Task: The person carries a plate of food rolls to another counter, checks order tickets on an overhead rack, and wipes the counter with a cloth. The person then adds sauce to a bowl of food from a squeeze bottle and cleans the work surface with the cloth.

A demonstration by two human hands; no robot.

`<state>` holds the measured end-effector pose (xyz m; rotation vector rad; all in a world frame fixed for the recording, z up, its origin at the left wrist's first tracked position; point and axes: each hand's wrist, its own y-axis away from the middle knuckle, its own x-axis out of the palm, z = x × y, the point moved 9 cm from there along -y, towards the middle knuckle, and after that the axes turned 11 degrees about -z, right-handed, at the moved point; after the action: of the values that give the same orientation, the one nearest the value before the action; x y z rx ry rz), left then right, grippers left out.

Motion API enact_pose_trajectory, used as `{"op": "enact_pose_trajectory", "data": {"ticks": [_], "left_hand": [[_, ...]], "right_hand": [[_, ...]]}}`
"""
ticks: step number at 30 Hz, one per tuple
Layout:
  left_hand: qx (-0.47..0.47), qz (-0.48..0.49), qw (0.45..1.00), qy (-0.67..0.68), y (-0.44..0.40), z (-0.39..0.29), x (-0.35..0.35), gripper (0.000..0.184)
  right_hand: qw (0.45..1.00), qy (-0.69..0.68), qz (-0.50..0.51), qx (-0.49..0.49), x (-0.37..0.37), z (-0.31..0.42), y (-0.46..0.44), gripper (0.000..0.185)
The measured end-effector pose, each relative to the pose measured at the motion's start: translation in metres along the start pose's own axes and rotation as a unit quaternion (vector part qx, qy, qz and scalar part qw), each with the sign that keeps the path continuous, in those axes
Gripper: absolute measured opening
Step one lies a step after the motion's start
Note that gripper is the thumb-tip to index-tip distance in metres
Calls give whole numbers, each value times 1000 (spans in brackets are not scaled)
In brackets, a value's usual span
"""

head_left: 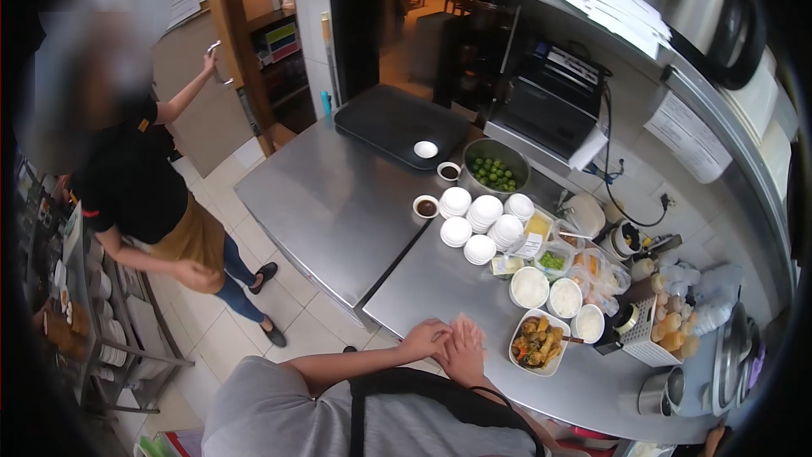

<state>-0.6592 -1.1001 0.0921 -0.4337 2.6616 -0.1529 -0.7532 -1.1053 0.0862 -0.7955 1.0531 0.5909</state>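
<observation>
My left hand (425,340) and my right hand (463,354) meet at the counter's front edge. Fingers of the left lie against the right, and nothing shows in either hand. The right hand's fingers stretch out and are smeared at the tips. Right of them stands a square white bowl (554,364) of stewed food, with a utensil handle at its side. Behind it are white bowls of rice (530,287), stacks of small white dishes (485,210), and two dishes of dark sauce (426,206).
A co-worker (135,178) stands left, one hand on a door handle (222,63). A black tray (389,123) and a pot of green limes (495,173) sit at the back. A printer (550,89), a white basket (651,334) and plastic containers (554,261) line the right side.
</observation>
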Motion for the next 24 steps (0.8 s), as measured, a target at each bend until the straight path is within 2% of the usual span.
{"op": "enact_pose_trajectory", "data": {"ticks": [1, 3, 7, 10, 11, 12, 14, 16, 19, 22, 24], "left_hand": [[-7, -10, 1000, -2, -3, 3, -9, 17], [101, -70, 992, -39, -3, -7, -35, 15], [38, -108, 990, -78, 4, 28, -86, 13], [-34, -190, 979, -72, 26, 60, -134, 12], [-94, -221, 969, -54, 37, 70, -150, 13], [-99, -230, 966, -60, 47, 78, -160, 13], [-207, -254, 940, -97, 76, 120, -181, 14], [-218, -265, 932, -115, 103, 139, -199, 15], [-325, -113, 910, -230, 159, 220, -199, 23], [-441, 54, 847, -293, 242, 295, -211, 30], [-486, 89, 803, -334, 302, 337, -232, 32]], "right_hand": [[1000, -4, 5, -10, 7, 7, -15, 67], [999, 9, -33, -35, 17, 19, -42, 63], [995, -9, -36, -89, 39, 56, -94, 62], [985, 24, -28, -166, 73, 82, -128, 63], [986, 1, -40, -162, 74, 90, -141, 63], [986, -22, -52, -156, 75, 96, -153, 64], [986, -16, -45, -160, 92, 105, -176, 65], [989, 30, -16, -144, 114, 109, -197, 66], [993, 40, -6, -114, 135, 113, -224, 68], [994, 42, -8, -101, 144, 115, -247, 69], [994, 50, 10, -96, 148, 115, -259, 69]]}}
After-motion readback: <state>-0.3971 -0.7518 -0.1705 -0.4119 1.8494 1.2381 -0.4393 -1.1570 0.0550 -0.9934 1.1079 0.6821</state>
